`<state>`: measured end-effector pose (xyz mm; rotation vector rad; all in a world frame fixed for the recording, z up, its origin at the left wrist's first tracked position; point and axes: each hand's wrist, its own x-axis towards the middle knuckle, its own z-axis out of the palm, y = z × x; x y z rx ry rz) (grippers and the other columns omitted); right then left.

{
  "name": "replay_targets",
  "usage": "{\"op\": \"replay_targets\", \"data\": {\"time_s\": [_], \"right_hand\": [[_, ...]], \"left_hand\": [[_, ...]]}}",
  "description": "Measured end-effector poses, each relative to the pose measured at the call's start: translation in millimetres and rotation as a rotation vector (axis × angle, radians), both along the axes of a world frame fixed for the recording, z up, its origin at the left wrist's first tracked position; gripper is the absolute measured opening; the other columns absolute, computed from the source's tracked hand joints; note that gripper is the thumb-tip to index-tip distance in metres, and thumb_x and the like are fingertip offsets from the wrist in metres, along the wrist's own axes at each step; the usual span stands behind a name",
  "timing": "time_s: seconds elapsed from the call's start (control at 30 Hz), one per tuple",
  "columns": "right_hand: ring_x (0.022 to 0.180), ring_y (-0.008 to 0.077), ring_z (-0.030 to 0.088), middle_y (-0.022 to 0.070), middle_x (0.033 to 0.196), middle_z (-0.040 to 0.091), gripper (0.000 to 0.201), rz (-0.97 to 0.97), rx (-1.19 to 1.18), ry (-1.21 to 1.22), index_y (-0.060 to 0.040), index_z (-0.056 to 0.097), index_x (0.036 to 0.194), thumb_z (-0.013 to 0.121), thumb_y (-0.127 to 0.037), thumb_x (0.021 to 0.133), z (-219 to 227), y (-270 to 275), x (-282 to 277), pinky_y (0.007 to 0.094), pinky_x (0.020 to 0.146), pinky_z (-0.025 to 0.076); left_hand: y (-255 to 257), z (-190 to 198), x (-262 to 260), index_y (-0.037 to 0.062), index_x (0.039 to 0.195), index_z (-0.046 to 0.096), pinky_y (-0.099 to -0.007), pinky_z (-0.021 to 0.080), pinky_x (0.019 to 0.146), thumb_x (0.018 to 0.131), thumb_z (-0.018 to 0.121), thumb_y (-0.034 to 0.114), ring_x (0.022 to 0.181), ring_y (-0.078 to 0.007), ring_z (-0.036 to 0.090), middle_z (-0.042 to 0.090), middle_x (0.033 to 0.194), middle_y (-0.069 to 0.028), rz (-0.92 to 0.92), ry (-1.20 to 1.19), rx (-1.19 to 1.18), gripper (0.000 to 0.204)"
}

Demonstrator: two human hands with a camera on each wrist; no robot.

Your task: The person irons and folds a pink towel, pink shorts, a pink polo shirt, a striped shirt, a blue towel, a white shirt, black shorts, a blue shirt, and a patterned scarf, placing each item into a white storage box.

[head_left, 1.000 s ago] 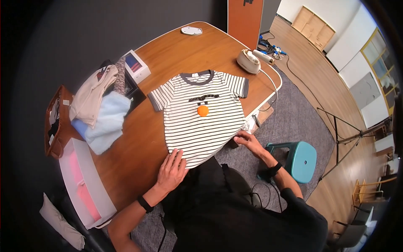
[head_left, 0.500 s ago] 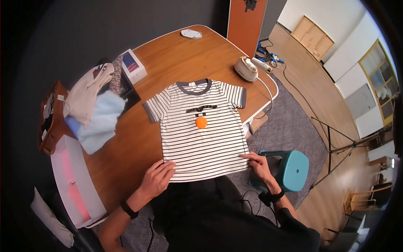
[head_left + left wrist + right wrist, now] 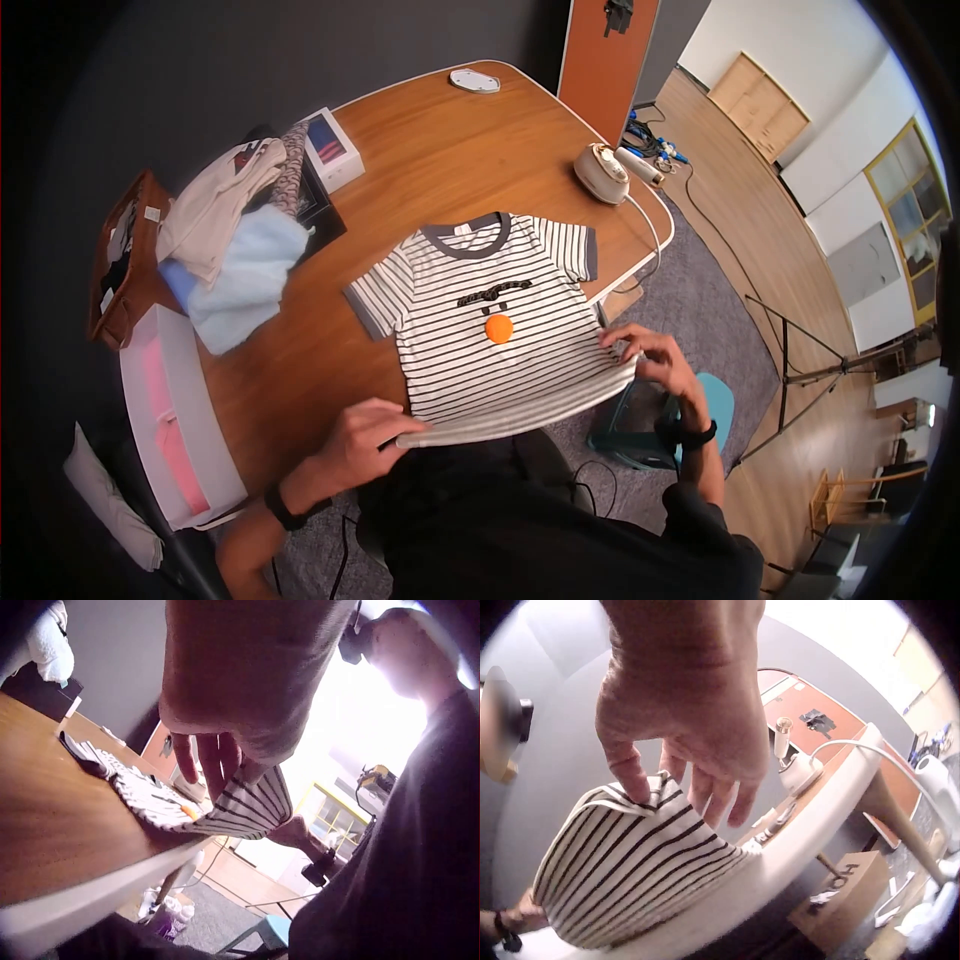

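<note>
A small striped T-shirt [image 3: 480, 345] with a dark grey collar and an orange round nose on its front lies face up on the wooden table. Its bottom hem is raised off the table edge nearest the person. My left hand [image 3: 362, 440] pinches the hem's left corner between thumb and fingers. At the right corner, my right hand [image 3: 668, 362] pinches the hem too. In the right wrist view the cloth [image 3: 641, 855] hangs in a curve from the thumb and index finger, the other fingers loose.
A handheld steamer [image 3: 603, 172] stands at the far right of the table [image 3: 440, 130]. To the left lie folded clothes [image 3: 245, 270], a white box [image 3: 333, 150], a brown leather bag [image 3: 130, 260] and a white tray [image 3: 190, 400] with pink contents. A teal stool [image 3: 712, 400] stands to the right.
Both hands have gone from resting at the shirt's lower edge to pinching its hem corners. The hem has been lifted, and the shirt has slid toward the person.
</note>
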<state>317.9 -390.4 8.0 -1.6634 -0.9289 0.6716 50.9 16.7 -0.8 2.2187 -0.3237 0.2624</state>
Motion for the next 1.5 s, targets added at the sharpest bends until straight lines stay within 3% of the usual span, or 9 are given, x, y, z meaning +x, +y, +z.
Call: {"op": "replay_targets", "data": {"time_s": [0.1,0.17,0.27,0.37,0.43,0.7,1.13,1.3,1.5], "right_hand": [[0.105,0.0159,0.066,0.0058,0.111,0.072,0.024,-0.129,0.045,0.413,-0.0013,0.068,0.107,0.060,-0.004,0.085,-41.4,2.1,36.3,0.0311,0.093,0.052],[0.098,0.0141,0.065,0.0045,0.106,0.070,0.021,-0.221,0.013,0.513,-0.0021,0.068,0.108,0.061,-0.006,0.088,-30.0,39.2,48.0,0.0285,0.089,0.051],[0.085,0.0115,0.063,0.0022,0.093,0.066,0.017,-0.387,0.076,0.565,-0.0035,0.067,0.108,0.061,-0.011,0.094,-14.2,102.6,77.2,0.0258,0.079,0.050],[0.061,0.0122,0.053,-0.0005,0.079,0.059,0.028,-0.466,-0.037,0.606,-0.0020,0.068,0.109,0.064,-0.028,0.098,-46.8,136.1,140.8,0.0305,0.055,0.045],[0.061,0.0118,0.053,0.0009,0.079,0.060,0.037,-0.446,-0.207,0.366,0.0003,0.070,0.109,0.068,-0.034,0.096,-51.6,146.0,143.8,0.0306,0.054,0.044],[0.071,0.0281,0.067,0.0211,0.080,0.070,0.049,-0.532,-0.364,-0.337,0.0094,0.069,0.099,0.069,-0.039,0.094,-76.0,160.2,143.5,0.0413,0.070,0.053],[0.074,0.0364,0.068,0.0225,0.078,0.069,0.053,-0.492,-0.397,-0.370,0.0057,0.068,0.090,0.066,-0.046,0.096,-78.2,152.2,134.7,0.0455,0.070,0.052],[0.079,0.0414,0.069,0.0262,0.084,0.070,0.053,-0.543,-0.328,-0.424,0.0046,0.068,0.099,0.064,-0.048,0.097,-88.9,152.9,137.2,0.0481,0.073,0.053],[0.084,0.0408,0.072,0.0255,0.087,0.073,0.062,-0.549,-0.394,-0.397,0.0041,0.071,0.102,0.062,-0.057,0.097,-77.7,154.1,130.6,0.0488,0.079,0.054]], "left_hand": [[9.9,23.7,16.7,0.0013,0.107,0.070,-0.0324,0.055,0.075,0.095,0.072,0.010,0.079,-0.0137,0.069,0.073,0.088,-0.0122,0.168,0.405,-0.219,0.015],[24.3,1.8,36.6,-0.0005,0.114,0.063,-0.0235,0.051,0.079,0.104,0.063,0.016,0.092,-0.0040,0.059,0.066,0.098,-0.0005,0.164,0.440,-0.574,0.019],[55.0,-18.6,94.9,0.0001,0.134,0.058,-0.0282,0.055,0.086,0.108,0.058,0.025,0.098,-0.0093,0.068,0.071,0.118,-0.0038,0.221,0.413,-0.727,0.036],[89.5,-33.4,157.3,-0.0001,0.126,0.060,-0.0317,0.058,0.086,0.108,0.056,0.023,0.100,-0.0154,0.071,0.071,0.116,-0.0091,0.331,0.483,-0.818,0.029],[103.4,-75.9,176.6,-0.0022,0.125,0.060,-0.0315,0.059,0.084,0.107,0.057,0.019,0.099,-0.0173,0.072,0.071,0.115,-0.0115,0.467,0.564,-0.784,0.029],[88.6,-87.3,185.9,-0.0082,0.114,0.061,-0.0301,0.057,0.074,0.096,0.061,0.004,0.087,-0.0177,0.072,0.075,0.100,-0.0162,0.583,0.329,-0.675,0.021],[84.0,-101.5,164.5,-0.0045,0.112,0.060,-0.0292,0.053,0.054,0.101,0.061,0.008,0.073,-0.0139,0.069,0.075,0.091,-0.0142,0.682,0.323,-0.691,0.017],[90.3,-96.0,169.9,-0.0026,0.118,0.060,-0.0300,0.052,0.077,0.102,0.056,0.003,0.083,-0.0156,0.070,0.077,0.093,-0.0143,0.663,0.196,-0.607,0.018],[97.8,-98.4,174.8,-0.0044,0.117,0.065,-0.0293,0.054,0.076,0.101,0.059,0.006,0.084,-0.0144,0.071,0.077,0.094,-0.0128,0.666,0.161,-0.520,0.020]]}}
